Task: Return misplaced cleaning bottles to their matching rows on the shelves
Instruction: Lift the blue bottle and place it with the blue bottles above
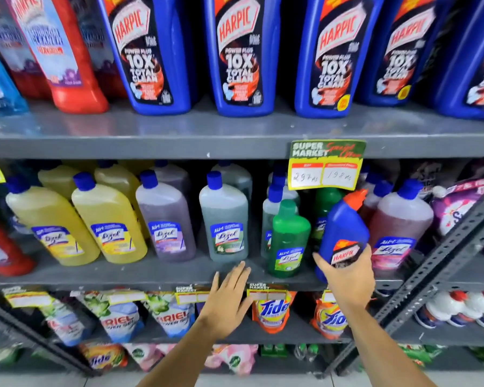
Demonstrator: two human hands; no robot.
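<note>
My right hand (349, 277) grips a small blue Harpic bottle (342, 227) with an orange-red cap, held upright in front of the middle shelf among the Lizol bottles. My left hand (227, 300) is flat with fingers apart, its fingertips at the front edge of the middle shelf (123, 275), just below a grey-green Lizol bottle (225, 222). A green Lizol bottle (288, 241) stands between my two hands. Large blue Harpic bottles (235, 54) fill the top shelf (179, 129) in a row.
Yellow Lizol bottles (106, 219), a purple one (165, 219) and a pink one (397, 224) line the middle shelf. A price tag (326, 166) hangs from the top shelf edge. Tide pouches (271, 311) and Ariel pouches (120, 319) sit below. A slotted metal upright (442, 263) slants at right.
</note>
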